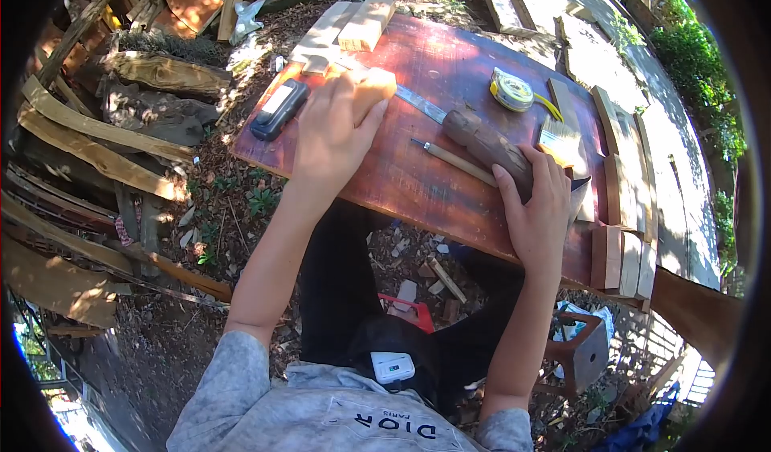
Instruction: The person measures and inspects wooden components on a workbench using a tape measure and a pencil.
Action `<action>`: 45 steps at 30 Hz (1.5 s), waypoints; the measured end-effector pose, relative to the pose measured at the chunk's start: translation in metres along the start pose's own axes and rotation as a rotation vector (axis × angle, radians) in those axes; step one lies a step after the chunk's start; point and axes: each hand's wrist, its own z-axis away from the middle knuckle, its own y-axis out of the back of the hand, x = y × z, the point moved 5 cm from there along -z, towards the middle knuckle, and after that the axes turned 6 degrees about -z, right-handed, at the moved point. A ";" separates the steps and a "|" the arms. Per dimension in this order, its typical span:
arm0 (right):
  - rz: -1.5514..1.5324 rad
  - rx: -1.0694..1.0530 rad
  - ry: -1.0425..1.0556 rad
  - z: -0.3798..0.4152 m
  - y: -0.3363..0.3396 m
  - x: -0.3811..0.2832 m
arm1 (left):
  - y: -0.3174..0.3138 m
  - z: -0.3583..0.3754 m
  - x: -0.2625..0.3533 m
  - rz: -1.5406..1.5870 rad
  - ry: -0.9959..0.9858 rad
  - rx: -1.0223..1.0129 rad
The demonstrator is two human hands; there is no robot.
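Observation:
My left hand is closed on a small orange-brown wooden block near the left side of the red-brown table. A metal ruler lies just right of the block. My right hand has its fingers on the right end of a thick dark wooden piece; whether they grip it is hard to tell. Below that piece lies a thin tool with a wooden handle. A yellow tape measure sits farther back, with a brush right of it. A black device rests left of my left hand.
Pale wood pieces lie at the table's back left corner. More wood blocks line its right edge. A brown stool stands below on the right. Long planks are piled on the ground at left.

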 end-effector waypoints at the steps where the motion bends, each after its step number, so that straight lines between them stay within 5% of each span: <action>1: 0.003 0.004 0.001 0.000 0.000 -0.001 | -0.004 -0.014 -0.002 -0.009 -0.008 0.000; 3: 0.001 0.006 0.009 0.000 0.001 -0.002 | -0.012 -0.045 -0.003 0.108 0.028 -0.070; 9: -0.008 0.041 0.077 0.001 0.001 0.002 | -0.109 -0.149 -0.040 -0.248 -0.082 -0.024; 12: -0.007 0.039 0.072 0.002 0.003 0.004 | -0.132 -0.170 -0.031 -0.371 -0.470 0.106; 13: -0.016 0.032 0.060 0.001 0.004 0.004 | -0.145 -0.184 -0.036 -0.330 -0.264 0.026; 18: -0.047 0.029 0.045 0.004 0.001 0.017 | -0.183 -0.184 -0.052 -0.531 -0.491 0.175; 23: -0.114 0.061 0.019 0.006 0.006 0.020 | -0.162 -0.163 -0.020 -0.555 -0.432 0.034; 29: -0.126 0.398 0.148 0.010 0.043 0.017 | -0.071 -0.086 0.101 0.206 -0.429 -0.182; 31: 0.148 0.430 0.040 0.020 0.068 0.015 | -0.043 -0.048 0.125 0.313 -0.422 -0.251; 35: 0.531 0.323 -0.350 0.052 0.110 0.042 | -0.029 -0.013 0.120 0.403 -0.498 -0.255; 38: 0.851 0.176 -0.416 0.076 0.117 0.061 | -0.043 -0.013 0.098 0.588 -0.357 -0.318; 41: 0.827 0.101 -0.429 0.078 0.119 0.063 | -0.041 -0.020 0.088 0.759 -0.249 -0.300; 45: 0.348 0.287 -0.439 0.054 0.129 0.042 | -0.028 -0.024 0.085 0.782 -0.197 -0.380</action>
